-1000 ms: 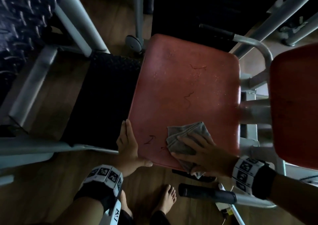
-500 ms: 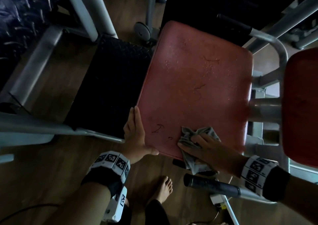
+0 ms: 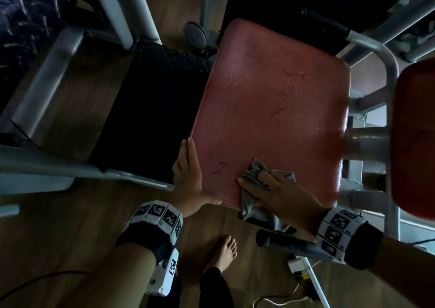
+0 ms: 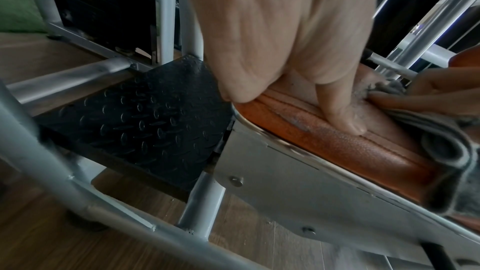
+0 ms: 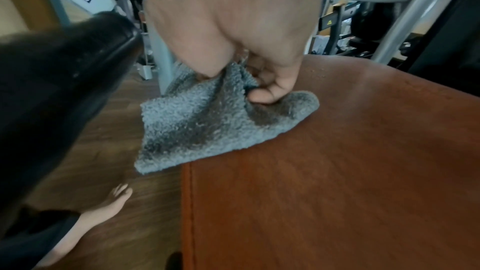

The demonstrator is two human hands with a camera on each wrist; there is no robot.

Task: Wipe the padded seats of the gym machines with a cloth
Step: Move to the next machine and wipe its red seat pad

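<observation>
A red padded seat [image 3: 270, 110] fills the middle of the head view, speckled with droplets and a few dark scuffs. My right hand [image 3: 275, 190] is at its near edge, fingers curled into a crumpled grey cloth [image 3: 251, 204] that hangs partly over that edge. In the right wrist view the right hand [image 5: 233, 28] pinches the cloth [image 5: 202, 126] against the seat [image 5: 337, 171]. My left hand [image 3: 190, 178] braces the seat's near left corner, fingers straight along the side. Its thumb [image 4: 342, 114] lies on the front edge of the seat [image 4: 363, 147].
A second red pad [image 3: 416, 138] stands close on the right behind a grey post. A black treaded footplate [image 3: 146, 110] and grey frame tubes [image 3: 47, 166] lie left of the seat. Below my right wrist a black foam handle [image 3: 287, 241] juts out. My bare foot [image 3: 223, 253] stands on the wood floor.
The cloth lay flat under my spread right fingers; now it is bunched in curled fingers, nearer the front left corner. My left hand has stayed on the corner.
</observation>
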